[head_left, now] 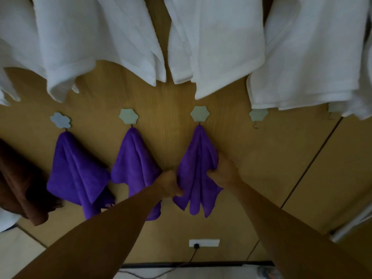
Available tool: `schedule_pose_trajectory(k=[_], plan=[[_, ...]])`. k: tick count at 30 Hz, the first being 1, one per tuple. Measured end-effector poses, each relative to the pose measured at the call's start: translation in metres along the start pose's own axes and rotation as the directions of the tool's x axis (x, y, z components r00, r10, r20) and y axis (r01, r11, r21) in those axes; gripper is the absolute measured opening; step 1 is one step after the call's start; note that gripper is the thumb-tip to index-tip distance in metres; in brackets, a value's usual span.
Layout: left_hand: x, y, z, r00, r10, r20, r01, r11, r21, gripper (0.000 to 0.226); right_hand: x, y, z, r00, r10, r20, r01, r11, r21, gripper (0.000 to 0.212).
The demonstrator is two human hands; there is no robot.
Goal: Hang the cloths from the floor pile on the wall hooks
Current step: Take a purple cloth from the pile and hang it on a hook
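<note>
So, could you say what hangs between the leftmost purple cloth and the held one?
A third purple cloth on its own hook, per the head view.

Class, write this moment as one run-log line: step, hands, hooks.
step: third purple cloth on pale flower-shaped wall hook | left hand: grips cloth edge | right hand: grips cloth | neighbouring hook: bare
</note>
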State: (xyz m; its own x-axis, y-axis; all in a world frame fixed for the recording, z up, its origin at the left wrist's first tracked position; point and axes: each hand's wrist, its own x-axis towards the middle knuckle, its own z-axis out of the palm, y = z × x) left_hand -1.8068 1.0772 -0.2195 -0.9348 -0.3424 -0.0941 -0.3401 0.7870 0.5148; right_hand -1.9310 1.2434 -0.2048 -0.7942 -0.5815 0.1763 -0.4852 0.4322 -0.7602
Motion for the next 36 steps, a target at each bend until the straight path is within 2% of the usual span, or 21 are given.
schedule_pose_trajectory(k=[2,4,6,7,8,10,12,14,18,21,23,26,29,32,35,36], plan=[[0.002,0.002,-0.005,0.998,-0.002,-0.063,0.003,1.000,0.008,0.073,-0.002,-0.001,-0.002,0.999,-0.035,-0.013,0.035,0.999,0.000,0.055],[-0.002,0.015,-0.011,0.974,0.028,-0.224,-0.045,0.997,-0.068,0.092,-0.006,-0.006,-0.003,0.989,-0.093,-0.112,0.098,0.994,0.043,0.060],[-0.004,0.035,-0.018,0.868,0.139,-0.477,-0.234,0.961,-0.146,0.088,-0.004,-0.018,-0.005,0.958,-0.177,-0.224,0.200,0.976,0.084,0.058],[-0.002,0.045,-0.023,0.793,0.216,-0.570,-0.341,0.932,-0.120,0.085,-0.001,-0.026,-0.006,0.941,-0.222,-0.255,0.253,0.963,0.092,0.056],[0.001,0.053,-0.030,0.741,0.291,-0.605,-0.423,0.902,-0.083,0.083,0.001,-0.034,-0.006,0.927,-0.262,-0.267,0.299,0.948,0.106,0.055],[0.006,0.066,-0.042,0.732,0.384,-0.563,-0.501,0.863,-0.063,0.077,0.006,-0.048,-0.005,0.916,-0.311,-0.252,0.353,0.925,0.139,0.056],[0.007,0.073,-0.048,0.771,0.372,-0.517,-0.504,0.853,-0.137,0.072,0.008,-0.054,-0.004,0.925,-0.300,-0.234,0.341,0.926,0.162,0.055],[0.007,0.075,-0.046,0.783,0.326,-0.529,-0.502,0.834,-0.229,0.072,0.008,-0.055,-0.003,0.942,-0.239,-0.236,0.282,0.944,0.170,0.052],[0.007,0.078,-0.041,0.848,0.170,-0.502,-0.381,0.854,-0.354,0.061,0.006,-0.058,-0.001,0.958,-0.169,-0.233,0.206,0.968,0.144,0.045],[0.003,0.068,-0.026,0.901,0.121,-0.416,-0.272,0.905,-0.326,0.040,-0.003,-0.056,0.000,0.966,-0.173,-0.194,0.176,0.984,-0.003,0.040],[-0.005,0.052,-0.008,0.936,0.073,-0.346,-0.195,0.923,-0.333,0.046,-0.016,-0.049,0.002,0.993,-0.075,-0.092,0.069,0.995,-0.066,0.041],[-0.012,0.029,0.012,0.980,0.012,-0.197,-0.069,0.956,-0.284,0.069,-0.039,-0.041,0.007,0.991,0.135,0.014,-0.133,0.984,-0.120,0.050],[-0.016,0.020,0.015,0.996,0.017,-0.087,-0.033,0.984,-0.176,0.067,-0.063,-0.044,0.009,0.972,0.234,-0.022,-0.235,0.964,-0.128,0.053],[-0.025,0.010,0.016,0.995,0.099,-0.003,-0.099,0.993,-0.069,0.062,-0.092,-0.056,0.010,0.942,0.311,-0.125,-0.327,0.935,-0.140,0.059],[-0.047,0.000,0.023,0.963,0.248,0.110,-0.224,0.956,-0.191,0.037,-0.128,-0.064,0.021,0.894,0.373,-0.247,-0.414,0.900,-0.138,0.065],[-0.056,-0.005,0.028,0.953,0.265,0.146,-0.230,0.948,-0.220,0.035,-0.143,-0.065,0.027,0.872,0.410,-0.266,-0.455,0.881,-0.133,0.068]])
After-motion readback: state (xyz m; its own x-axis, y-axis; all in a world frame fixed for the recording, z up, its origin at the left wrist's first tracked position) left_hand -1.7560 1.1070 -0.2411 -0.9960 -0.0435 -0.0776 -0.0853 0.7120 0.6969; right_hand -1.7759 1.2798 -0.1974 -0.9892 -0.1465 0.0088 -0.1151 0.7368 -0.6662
